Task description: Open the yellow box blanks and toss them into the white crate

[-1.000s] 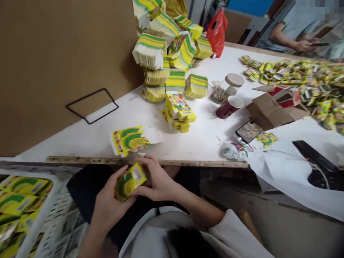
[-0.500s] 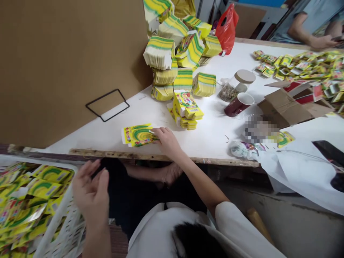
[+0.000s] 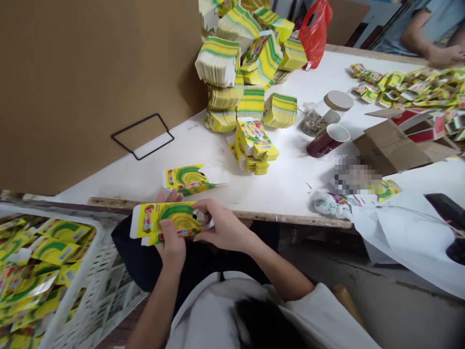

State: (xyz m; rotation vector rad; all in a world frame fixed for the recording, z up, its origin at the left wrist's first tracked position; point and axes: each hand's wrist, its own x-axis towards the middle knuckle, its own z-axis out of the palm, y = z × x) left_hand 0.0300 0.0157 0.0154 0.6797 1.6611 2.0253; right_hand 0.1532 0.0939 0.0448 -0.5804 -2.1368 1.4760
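Note:
A yellow and green printed carton [image 3: 150,220] is held between both hands just in front of the table edge. My left hand [image 3: 172,245] grips it from below, thumb on its face and fingers behind. My right hand [image 3: 221,225] pinches its right end, where a white flap partly shows. Beyond them on the table lies another yellow carton [image 3: 189,178], its white flap pointing right. Farther back stands a small pile of flattened cartons [image 3: 256,140], with tall bundled stacks of cartons [image 3: 250,102] behind it.
At lower left, a white plastic basket [image 3: 78,271] holds many yellow cartons. A cardboard sheet [image 3: 90,72] stands at left. Right of the stacks are a jar [image 3: 327,111], a maroon cup [image 3: 327,140], an open cardboard box [image 3: 395,140] and a red bag [image 3: 316,34]. Another person's hands [image 3: 443,54] show at upper right.
My left hand has come from above the basket to the carton. My right hand has drawn a carton off the table toward me, and another one still lies there.

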